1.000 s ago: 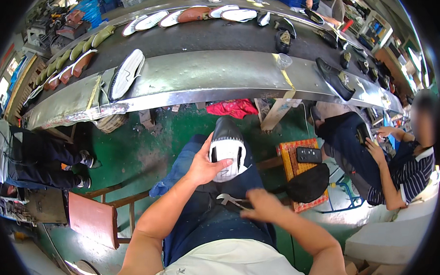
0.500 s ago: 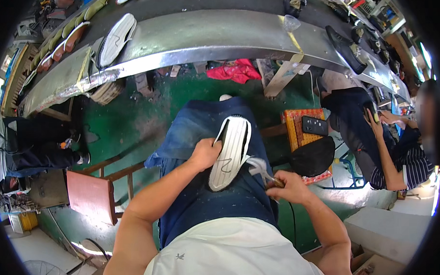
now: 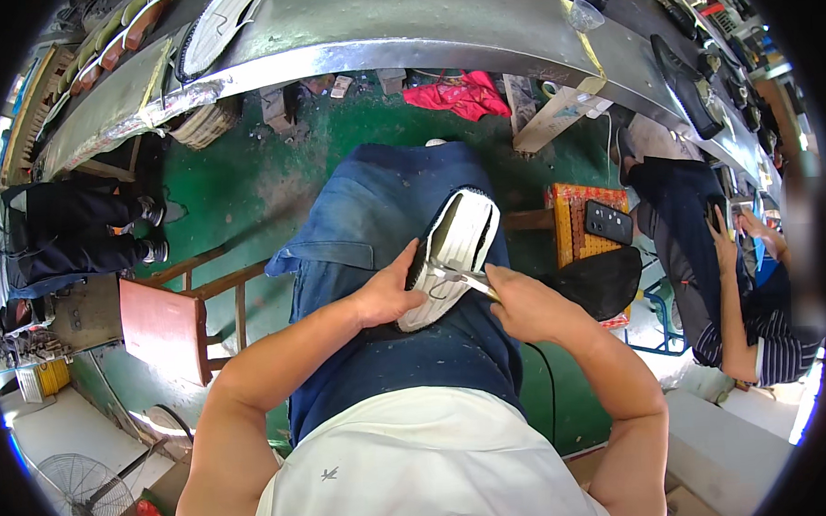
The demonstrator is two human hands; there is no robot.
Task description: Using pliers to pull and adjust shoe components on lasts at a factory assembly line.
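Person seated, apron over lap; white shoe sole [image 3: 456, 256] lies tilted across the lap, tread side up, toe end pointing away from the body. Left hand [image 3: 384, 298] has its grip closed on the sole's left edge, thumb on top, fingers hidden beneath. Right hand [image 3: 527, 306] has its grip closed around a small metal tool [image 3: 459, 276]; the tip rests on the sole near its middle. Handle is buried in the fist, so the tool's kind is hard to make out, could be scissors or pliers. The heel end of the sole is partly covered by the left hand.

Long curved metal surface [image 3: 405, 35] runs along the top, bent by the lens; another white sole [image 3: 218, 28] lies on it at upper left, dark shoe parts [image 3: 689, 85] at right, rest cut off by the rim. A basket [image 3: 204, 127] sits under the surface at left, contents not visible. Red cloth [image 3: 457, 97] on the green floor [image 3: 247, 186]. Orange crate [image 3: 585, 229] right of the lap with a dark phone-like item [image 3: 609, 222] on top, inside hidden. Red stool [image 3: 165, 326] at left. Another person [image 3: 751, 310] at right in a striped top, partly blurred; someone's dark-trousered legs [image 3: 66, 234] at far left, body cut off. Fan [image 3: 80, 492] lower left, half out of frame
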